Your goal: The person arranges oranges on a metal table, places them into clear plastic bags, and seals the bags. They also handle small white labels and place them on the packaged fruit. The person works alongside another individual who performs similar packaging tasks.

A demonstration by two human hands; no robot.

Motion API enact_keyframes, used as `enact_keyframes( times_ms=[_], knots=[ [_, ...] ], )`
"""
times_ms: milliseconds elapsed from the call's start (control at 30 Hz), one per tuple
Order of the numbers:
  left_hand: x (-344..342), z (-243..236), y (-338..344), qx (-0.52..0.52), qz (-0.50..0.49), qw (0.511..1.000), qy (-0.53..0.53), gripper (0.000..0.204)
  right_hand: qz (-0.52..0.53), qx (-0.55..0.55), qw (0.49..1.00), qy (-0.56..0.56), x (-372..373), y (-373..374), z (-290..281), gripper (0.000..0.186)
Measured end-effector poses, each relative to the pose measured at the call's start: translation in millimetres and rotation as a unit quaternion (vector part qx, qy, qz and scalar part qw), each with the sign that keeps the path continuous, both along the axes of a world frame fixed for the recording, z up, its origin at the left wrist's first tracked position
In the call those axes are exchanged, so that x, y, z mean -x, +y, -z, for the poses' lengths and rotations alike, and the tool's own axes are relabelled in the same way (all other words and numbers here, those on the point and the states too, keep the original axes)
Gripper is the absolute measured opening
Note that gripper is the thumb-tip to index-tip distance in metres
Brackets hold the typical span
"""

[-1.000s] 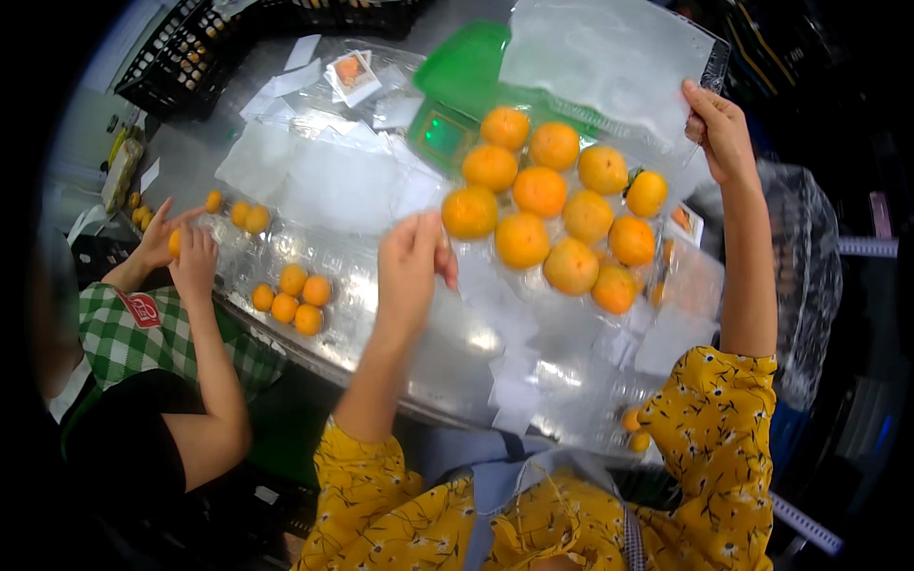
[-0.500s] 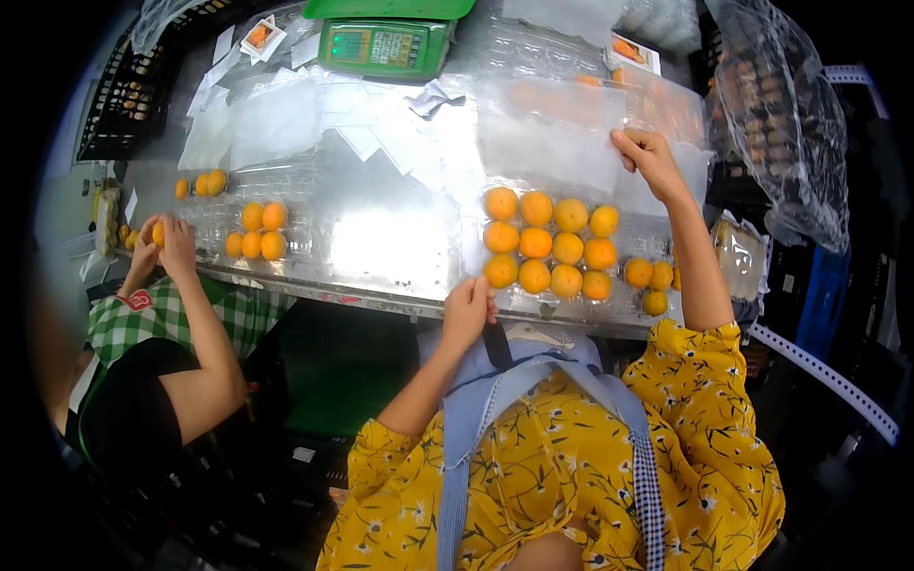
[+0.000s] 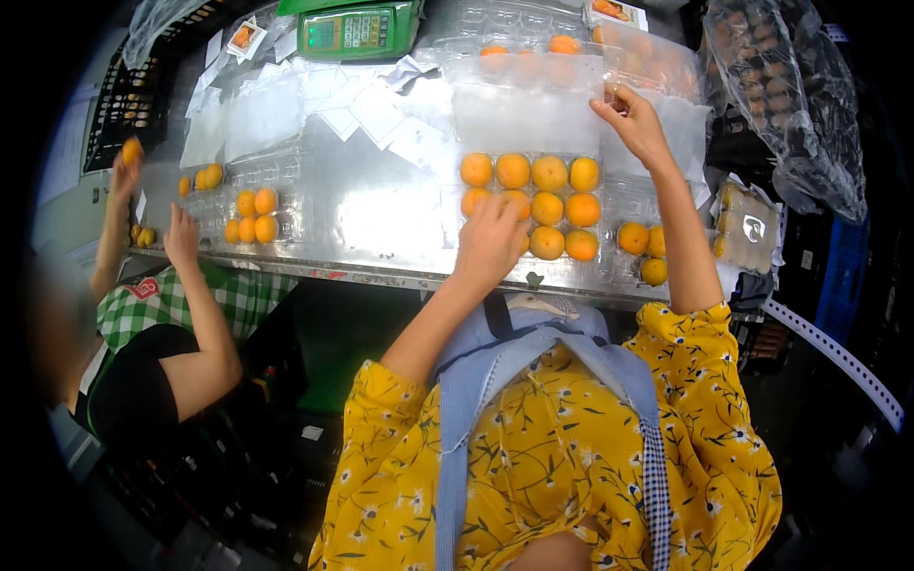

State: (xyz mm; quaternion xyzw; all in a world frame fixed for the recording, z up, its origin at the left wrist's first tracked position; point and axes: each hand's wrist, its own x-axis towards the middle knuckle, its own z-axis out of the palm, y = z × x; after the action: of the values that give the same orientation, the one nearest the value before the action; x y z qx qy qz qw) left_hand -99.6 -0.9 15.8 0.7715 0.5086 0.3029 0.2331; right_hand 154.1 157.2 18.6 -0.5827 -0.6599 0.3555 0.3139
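Note:
A clear plastic tray holds rows of round orange fruits [image 3: 547, 208] in front of me. My left hand [image 3: 490, 238] is over its near left part, fingers curled down on one of the fruits; the fingertips and some fruits are hidden beneath. My right hand [image 3: 630, 119] pinches the right edge of the tray's raised clear lid [image 3: 524, 109], between thumb and fingers. Through the lid's far part, more orange fruits show behind it. To the right, a second clear tray [image 3: 619, 195] has a few orange fruits [image 3: 654, 270] in its near part.
A green scale [image 3: 357, 30] stands at the back, with white paper sheets [image 3: 367, 109] before it. At the left, a co-worker's hand [image 3: 127, 176] holds an orange fruit, near a partly filled tray [image 3: 286, 186]. Plastic-wrapped fruit trays [image 3: 762, 86] and a packed box [image 3: 745, 228] stand right.
My left hand has moved from the tray's front edge onto the fruits. My right hand remains at the lid, its fingers shifted. The co-worker's hand has lifted a fruit. The view has shifted slightly.

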Motion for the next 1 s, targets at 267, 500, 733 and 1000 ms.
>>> enact_keyframes(
  times_ms=[267, 500, 733, 1000],
  knots=[
    [14.2, 39.1, 75.9, 0.075, -0.303, 0.923, -0.224, 0.052, 0.051, 0.023, 0.996, 0.075, -2.0, -9.0, 11.7, 0.038],
    [67.9, 46.9, 99.8, 0.241, -0.281, 0.892, -0.258, 0.036, 0.019, 0.055, 0.994, 0.094, 27.0, -10.1, -4.7, 0.034],
    [90.3, 23.5, 82.5, 0.236, -0.195, 0.861, -0.406, 0.039, 0.020, 0.048, 0.995, 0.086, 25.7, -22.0, 4.9, 0.027],
    [91.3, 16.4, 12.6, 0.265, -0.202, 0.907, -0.256, 0.031, -0.160, -0.035, 0.980, -0.113, 7.1, -100.0, -26.3, 0.040]
  ],
)
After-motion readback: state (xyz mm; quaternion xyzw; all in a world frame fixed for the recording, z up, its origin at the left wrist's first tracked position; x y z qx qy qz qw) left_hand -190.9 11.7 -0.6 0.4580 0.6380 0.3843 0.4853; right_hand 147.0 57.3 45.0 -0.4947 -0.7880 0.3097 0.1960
